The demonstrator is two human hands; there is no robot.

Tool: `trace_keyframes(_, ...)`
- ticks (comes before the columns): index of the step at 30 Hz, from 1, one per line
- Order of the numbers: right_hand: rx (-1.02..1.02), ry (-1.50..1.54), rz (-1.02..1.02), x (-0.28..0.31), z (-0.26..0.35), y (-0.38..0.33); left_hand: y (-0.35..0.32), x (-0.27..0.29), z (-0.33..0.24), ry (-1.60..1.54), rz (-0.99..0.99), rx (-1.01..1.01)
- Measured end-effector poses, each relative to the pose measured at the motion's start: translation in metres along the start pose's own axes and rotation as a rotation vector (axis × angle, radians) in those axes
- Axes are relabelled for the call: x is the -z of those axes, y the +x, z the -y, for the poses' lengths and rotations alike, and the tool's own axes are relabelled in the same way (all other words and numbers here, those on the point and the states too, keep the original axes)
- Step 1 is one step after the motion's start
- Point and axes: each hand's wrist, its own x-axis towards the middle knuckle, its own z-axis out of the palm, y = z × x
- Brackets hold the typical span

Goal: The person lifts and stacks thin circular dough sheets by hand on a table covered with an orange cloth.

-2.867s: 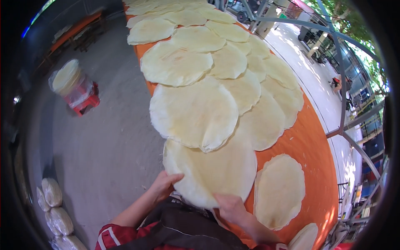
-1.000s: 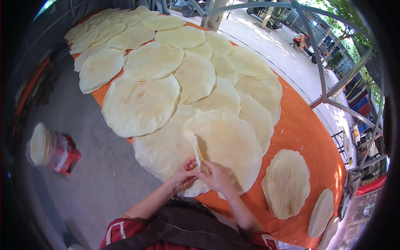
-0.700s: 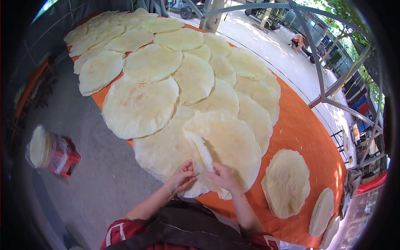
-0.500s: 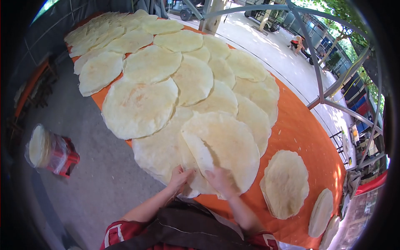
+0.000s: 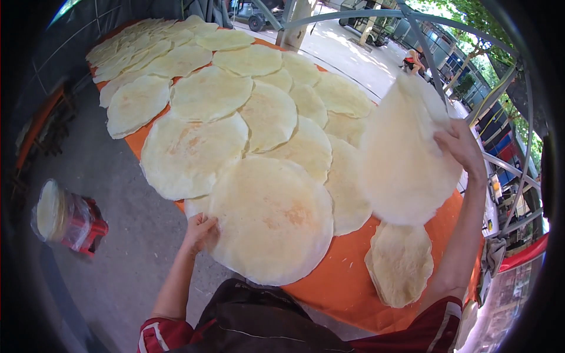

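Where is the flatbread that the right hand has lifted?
In the head view the lifted flatbread hangs on the right side, pinched by the right hand, above the orange cloth and just over a lone flatbread lying near the table's near edge.

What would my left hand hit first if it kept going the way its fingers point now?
Your left hand already rests on the near edge of the big round flatbread in front of you. Its fingers point across that bread, so it would slide further onto it. Beyond lie more overlapping flatbreads.
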Motion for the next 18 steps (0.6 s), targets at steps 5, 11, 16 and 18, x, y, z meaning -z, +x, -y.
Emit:
trace_keyframes(5, 0.332, -0.565, 0.069, -0.137, 0.103, -0.02, -0.027, 0.0, -0.016, -0.612, 0.131, 0.337)
trace_keyframes(11, 0.685, 0.137, 0.397, -0.329, 0.108, -0.125, -0.053, -0.002, -0.013, -0.895, 0.515, 0.471)
trace_keyframes(16, 0.593, 0.218, 0.402, -0.339, 0.145, -0.166, -0.073, 0.009, 0.003, -0.961, 0.521, 0.454)
trace_keyframes(18, 0.682, 0.079, 0.192, -0.35, 0.153, -0.204, -0.073, -0.002, -0.002, -0.958, 0.471, 0.438)
